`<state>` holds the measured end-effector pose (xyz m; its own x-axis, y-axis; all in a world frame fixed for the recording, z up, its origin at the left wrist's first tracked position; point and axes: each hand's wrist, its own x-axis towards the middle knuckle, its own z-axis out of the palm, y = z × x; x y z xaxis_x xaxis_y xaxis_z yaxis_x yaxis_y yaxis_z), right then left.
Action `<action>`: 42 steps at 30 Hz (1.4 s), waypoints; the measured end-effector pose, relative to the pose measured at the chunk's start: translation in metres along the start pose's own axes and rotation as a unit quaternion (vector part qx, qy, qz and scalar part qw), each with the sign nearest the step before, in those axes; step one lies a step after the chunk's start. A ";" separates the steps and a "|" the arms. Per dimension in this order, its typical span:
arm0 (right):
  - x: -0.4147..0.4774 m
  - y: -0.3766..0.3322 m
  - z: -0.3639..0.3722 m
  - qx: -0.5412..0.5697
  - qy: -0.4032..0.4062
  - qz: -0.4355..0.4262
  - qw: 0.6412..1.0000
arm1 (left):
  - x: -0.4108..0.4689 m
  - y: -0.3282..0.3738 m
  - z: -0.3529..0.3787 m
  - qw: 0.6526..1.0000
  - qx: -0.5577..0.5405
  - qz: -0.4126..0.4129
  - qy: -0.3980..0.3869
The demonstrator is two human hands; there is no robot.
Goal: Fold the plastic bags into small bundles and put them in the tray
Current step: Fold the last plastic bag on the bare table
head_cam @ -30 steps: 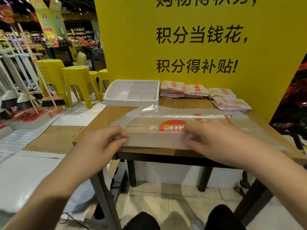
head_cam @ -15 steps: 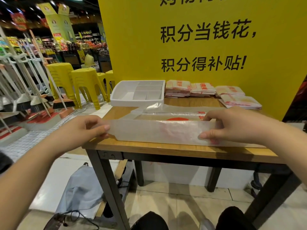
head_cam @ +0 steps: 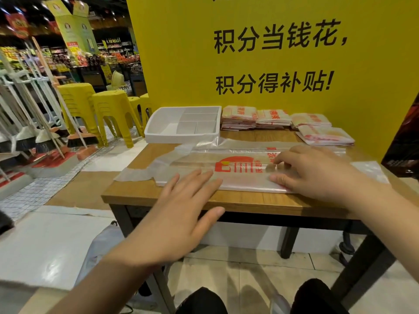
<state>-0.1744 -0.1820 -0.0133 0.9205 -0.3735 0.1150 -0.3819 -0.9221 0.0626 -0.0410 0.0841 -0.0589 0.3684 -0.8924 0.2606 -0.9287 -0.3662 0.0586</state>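
A clear plastic bag point(head_cam: 240, 165) with a red print lies lengthwise on the wooden table point(head_cam: 238, 200), folded into a long strip. My left hand point(head_cam: 181, 214) rests flat with spread fingers on the strip's near left part and holds nothing. My right hand point(head_cam: 310, 171) presses on the strip's right part, fingers curled on the plastic. The white divided tray point(head_cam: 158, 123) stands at the table's back left; its compartments look empty.
Several stacks of packed bags point(head_cam: 267, 118) lie at the back right against a yellow sign point(head_cam: 272, 53). Yellow stools point(head_cam: 108, 109) and brooms point(head_cam: 43, 123) stand on the floor to the left. A dark object point(head_cam: 403, 141) borders the table's right end.
The near long edge of the bag, lifted by both hands before, now lies folded over on the table. My left hand has let go and lies flat on the strip.
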 end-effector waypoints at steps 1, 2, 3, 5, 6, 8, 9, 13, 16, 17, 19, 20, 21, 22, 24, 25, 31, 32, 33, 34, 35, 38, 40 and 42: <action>-0.003 -0.002 0.005 0.007 0.015 0.002 1.000 | 0.002 -0.001 0.006 1.000 -0.003 -0.012 -0.013; -0.007 -0.004 0.011 0.015 0.039 -0.001 0.999 | 0.003 -0.002 0.010 1.000 -0.006 -0.018 -0.016; -0.011 -0.007 0.017 0.025 0.066 -0.007 0.997 | 0.004 -0.003 0.013 1.000 -0.006 -0.020 -0.014; -0.020 -0.015 0.026 0.061 0.090 -0.022 0.994 | 0.004 -0.002 0.016 1.000 -0.011 -0.025 -0.012; -0.024 -0.022 0.028 0.084 0.082 -0.034 0.992 | 0.005 -0.001 0.016 0.999 -0.018 -0.027 -0.009; -0.032 -0.037 0.029 0.123 0.045 -0.060 0.990 | 0.009 0.003 0.016 0.999 -0.024 -0.025 -0.002; -0.034 -0.043 0.030 0.133 0.025 -0.067 0.988 | 0.011 0.005 0.016 0.999 -0.024 -0.024 -0.001; -0.041 -0.054 0.038 0.098 -0.011 -0.064 0.993 | 0.015 0.000 0.019 1.000 -0.018 -0.023 -0.011; -0.046 -0.045 0.039 0.080 -0.021 -0.045 0.996 | 0.011 -0.012 0.021 0.999 -0.002 -0.049 -0.020; -0.049 -0.039 0.039 0.080 -0.023 -0.034 0.996 | 0.008 -0.017 0.020 0.998 0.004 -0.063 -0.024; -0.056 -0.023 0.038 0.071 -0.024 -0.005 0.997 | 0.004 -0.025 0.017 0.995 0.017 -0.093 -0.035; -0.061 -0.014 0.039 0.067 -0.023 0.013 0.997 | 0.002 -0.029 0.014 0.993 0.021 -0.107 -0.040; -0.066 -0.003 0.039 0.066 -0.020 0.035 0.997 | 0.001 -0.033 0.013 0.992 0.021 -0.118 -0.042; -0.071 0.007 0.040 0.069 -0.016 0.058 0.996 | 0.001 -0.036 0.012 0.991 0.020 -0.126 -0.042; -0.081 0.025 0.041 0.076 -0.005 0.101 0.992 | 0.000 -0.038 0.011 0.990 0.016 -0.136 -0.041; -0.084 0.032 0.041 0.078 0.000 0.117 0.990 | 0.000 -0.038 0.012 0.989 0.011 -0.141 -0.038; -0.097 0.051 0.042 0.071 -0.016 0.189 0.979 | -0.010 -0.025 0.008 0.985 -0.009 -0.166 -0.043; -0.097 0.050 0.040 0.067 -0.025 0.195 0.978 | -0.013 -0.022 0.006 0.985 -0.002 -0.168 -0.044; -0.097 0.049 0.039 0.059 -0.034 0.202 0.977 | -0.015 -0.020 0.003 0.986 0.011 -0.165 -0.037; -0.097 0.045 0.036 0.049 -0.037 0.210 0.976 | -0.014 -0.018 0.000 0.987 0.020 -0.155 -0.019; -0.095 0.039 0.033 0.039 -0.032 0.213 0.976 | -0.010 -0.018 -0.005 0.989 0.020 -0.143 0.011; -0.084 0.008 0.022 0.057 0.012 0.137 0.989 | 0.012 -0.022 -0.014 0.990 0.007 -0.118 0.071; -0.075 -0.016 0.021 0.096 0.006 0.057 0.994 | 0.031 -0.027 -0.011 0.994 0.000 -0.101 0.037; -0.068 -0.032 0.026 0.109 -0.004 0.001 0.994 | 0.045 -0.030 -0.006 0.995 -0.004 -0.098 -0.019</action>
<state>-0.2224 -0.1295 -0.0494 0.9210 -0.3745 0.1073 -0.3566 -0.9214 -0.1544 0.0031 0.0562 -0.0431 0.5436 -0.8134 0.2073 -0.8392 -0.5321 0.1129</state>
